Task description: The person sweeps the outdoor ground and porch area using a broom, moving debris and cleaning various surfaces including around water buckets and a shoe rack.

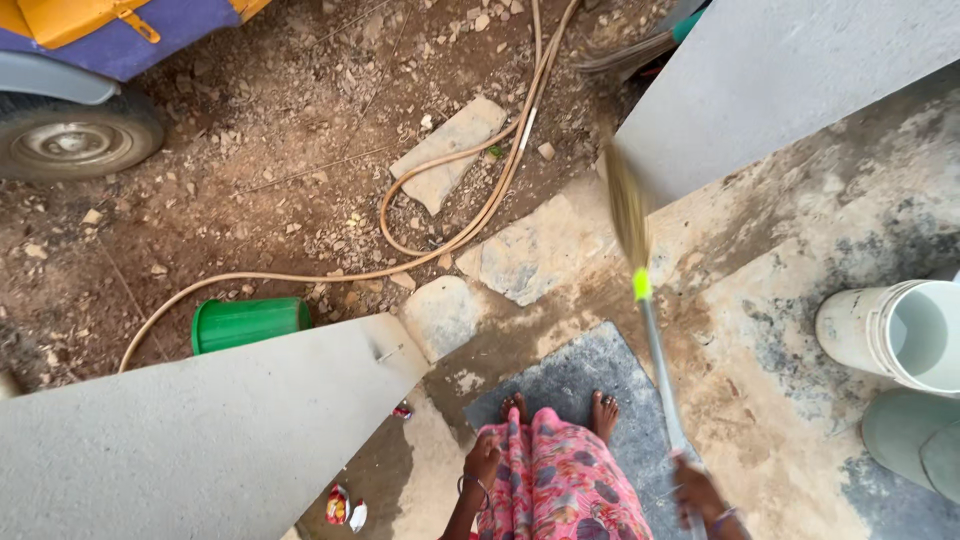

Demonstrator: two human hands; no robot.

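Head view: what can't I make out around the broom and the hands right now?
- Right hand: grip on the broom is cut off by the bottom edge.
- Broom bristles: motion-blurred.
- Left hand: fingers lie against the pink dress; whether it grips the cloth is unclear.
- White bucket: cut off by the right edge.

Daylight, outdoors. Grey concrete walls [200, 430] flank stained cement floor [800, 300]; past walls, stony dirt ground [250, 130] w/ tan hose [470, 215], green bucket [248, 323] beside wall.

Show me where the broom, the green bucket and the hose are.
broom [655, 345]: head view, on its grey handle.
green bucket [250, 323]: head view, on its side wall.
hose [495, 200]: head view, on the curved stretch over the dirt.
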